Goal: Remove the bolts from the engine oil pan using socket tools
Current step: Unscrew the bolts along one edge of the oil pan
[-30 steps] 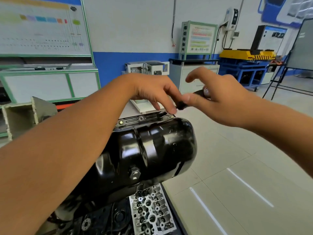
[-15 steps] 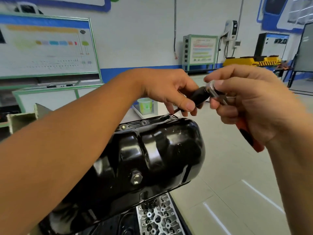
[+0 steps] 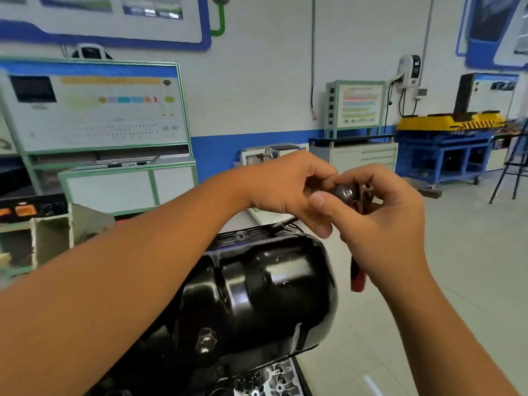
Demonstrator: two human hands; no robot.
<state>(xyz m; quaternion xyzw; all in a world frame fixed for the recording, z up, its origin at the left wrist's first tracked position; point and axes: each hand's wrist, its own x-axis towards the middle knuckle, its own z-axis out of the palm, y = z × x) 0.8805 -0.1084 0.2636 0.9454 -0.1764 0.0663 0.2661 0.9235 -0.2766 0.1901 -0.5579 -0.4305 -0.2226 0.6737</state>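
The glossy black oil pan (image 3: 257,292) bulges up in the middle of the view, with a drain plug (image 3: 206,342) on its near side. A bolt (image 3: 240,236) sits in its far flange. Above the pan's far right corner my left hand (image 3: 288,190) pinches the silver socket end (image 3: 344,192) of a ratchet tool. My right hand (image 3: 383,221) grips that tool; its red and black handle (image 3: 357,277) hangs below the palm. A thin dark piece (image 3: 281,224) pokes out under my left hand near the flange.
A cylinder head (image 3: 274,380) lies below the pan. Green-framed training benches (image 3: 125,184) stand at the left, white cabinets (image 3: 363,157) behind, and a blue and yellow machine stand (image 3: 445,150) at the right. Pale floor tiles (image 3: 457,281) spread to the right.
Both hands have come together over the pan's far corner, and the tool's socket end now faces me between my fingers. The view has tilted upward.
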